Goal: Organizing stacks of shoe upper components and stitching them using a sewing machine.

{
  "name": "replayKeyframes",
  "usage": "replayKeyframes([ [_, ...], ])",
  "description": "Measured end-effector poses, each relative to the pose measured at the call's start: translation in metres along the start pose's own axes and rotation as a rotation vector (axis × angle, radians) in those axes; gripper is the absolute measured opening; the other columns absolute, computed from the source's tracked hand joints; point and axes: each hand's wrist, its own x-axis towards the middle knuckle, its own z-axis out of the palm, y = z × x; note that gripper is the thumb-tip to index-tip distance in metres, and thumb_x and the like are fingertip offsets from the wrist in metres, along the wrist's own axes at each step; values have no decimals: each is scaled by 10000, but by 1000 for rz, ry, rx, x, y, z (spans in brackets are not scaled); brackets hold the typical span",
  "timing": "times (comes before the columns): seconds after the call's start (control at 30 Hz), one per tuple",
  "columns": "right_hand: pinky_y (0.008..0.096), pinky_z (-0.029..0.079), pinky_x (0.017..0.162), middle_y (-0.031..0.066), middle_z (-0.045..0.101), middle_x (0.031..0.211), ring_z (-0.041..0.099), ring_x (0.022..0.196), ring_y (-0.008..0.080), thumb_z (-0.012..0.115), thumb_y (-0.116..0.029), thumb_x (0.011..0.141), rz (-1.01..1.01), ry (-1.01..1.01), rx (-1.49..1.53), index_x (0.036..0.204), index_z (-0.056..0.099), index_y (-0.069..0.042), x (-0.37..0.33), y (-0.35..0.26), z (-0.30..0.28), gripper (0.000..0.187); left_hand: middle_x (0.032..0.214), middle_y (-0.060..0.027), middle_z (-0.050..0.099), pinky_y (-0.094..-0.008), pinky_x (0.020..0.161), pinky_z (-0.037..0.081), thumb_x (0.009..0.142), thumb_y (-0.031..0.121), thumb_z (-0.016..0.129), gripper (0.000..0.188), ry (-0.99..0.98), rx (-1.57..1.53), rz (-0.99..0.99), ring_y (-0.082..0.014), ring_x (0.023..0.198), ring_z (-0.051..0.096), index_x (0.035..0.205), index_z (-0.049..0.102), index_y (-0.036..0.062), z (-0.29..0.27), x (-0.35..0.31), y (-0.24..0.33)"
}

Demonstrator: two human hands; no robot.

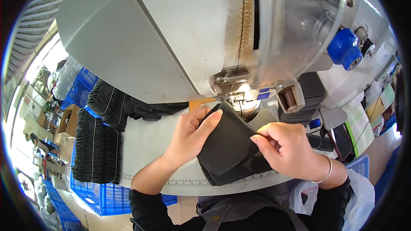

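A flat black piece of leather-like material (227,143) is held between my two hands, just in front of the sewing machine's needle area (243,100). My left hand (192,132) pinches its upper left edge, thumb on top. At the right edge, my right hand (289,149) grips it between thumb and bent fingers. More black pieces (227,177) lie beneath it on the white machine table (150,145), partly covered. A lamp glows beside the needle; whether the piece's far edge touches the presser foot, I cannot tell.
The grey machine head (171,30) fills the space above my hands. Tied bundles of black pieces (96,145) stand at the left by a blue crate (107,199). A black stack (311,96), a bobbin holder (291,97) and a phone (342,141) are on the right.
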Motion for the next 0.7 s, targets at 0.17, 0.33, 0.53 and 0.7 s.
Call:
replayKeyframes([
  [0.17, 371, 404, 423, 102, 506, 562, 521, 455, 299, 654, -151, 847, -33, -63, -246, 721, 510, -25, -1, 5, 4, 229, 663, 66, 505, -192, 526, 350, 969, 275, 538, 323, -61, -110, -150, -4, 613, 428, 753, 578, 37, -1, 12, -11],
  [0.33, 374, 406, 420, 99, 509, 560, 527, 455, 301, 652, -177, 853, 1, -55, -222, 700, 517, -31, -1, 5, 5, 251, 833, -25, 662, -195, 612, 469, 922, 154, 560, 231, -139, -161, -191, -49, 688, 592, 1028, 650, -30, -7, 26, -7],
  [0.53, 373, 405, 419, 103, 515, 545, 529, 449, 304, 650, -186, 861, 25, -59, -165, 676, 526, -37, 1, 7, 5, 267, 851, -35, 670, -205, 619, 479, 905, 134, 580, 223, -102, -167, -259, -69, 704, 612, 1042, 653, -27, -10, 33, 0],
  [0.7, 377, 407, 424, 111, 526, 546, 532, 452, 313, 643, -181, 867, 36, -74, -155, 682, 536, -32, 4, 8, 5, 260, 883, 1, 649, -198, 663, 460, 913, 199, 590, 274, -117, -171, -271, -35, 762, 571, 1046, 653, -32, -10, 35, 1],
])
